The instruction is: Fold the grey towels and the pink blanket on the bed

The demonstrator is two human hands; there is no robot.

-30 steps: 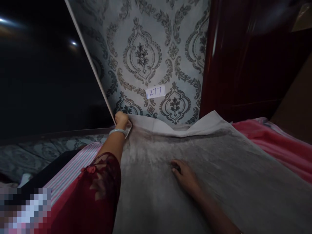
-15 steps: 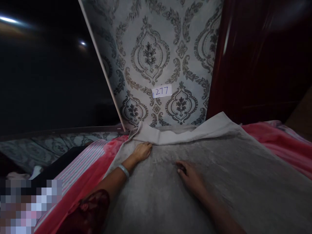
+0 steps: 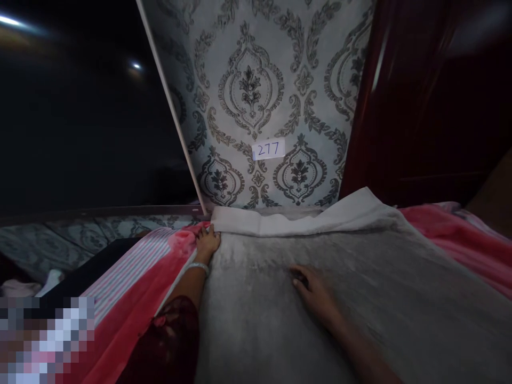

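Note:
A grey blanket (image 3: 256, 298) with a soft nap lies spread before me. Its far edge is turned back into a pale folded band (image 3: 276, 225). My left hand (image 3: 208, 242), with a bracelet at the wrist, rests at the far left corner of the blanket, right below the end of the band. Its fingers are spread and touch the cloth. Over the middle of the blanket is my right hand (image 3: 314, 290), fingers loosely curled with a gap between thumb and forefinger. I see nothing in it; whether it touches the cloth I cannot tell.
Red bedding (image 3: 144, 298) and a striped cloth (image 3: 132, 266) lie on the left, with more red cloth (image 3: 452, 234) on the right. A large dark screen (image 3: 88, 117) stands at left, a dark red glossy panel (image 3: 432, 106) at right. Patterned wallpaper bears a paper label (image 3: 269, 149).
My left hand has moved left along the folded band to the corner, and the band's raised left end now lies flatter. My right hand stays nearly in place.

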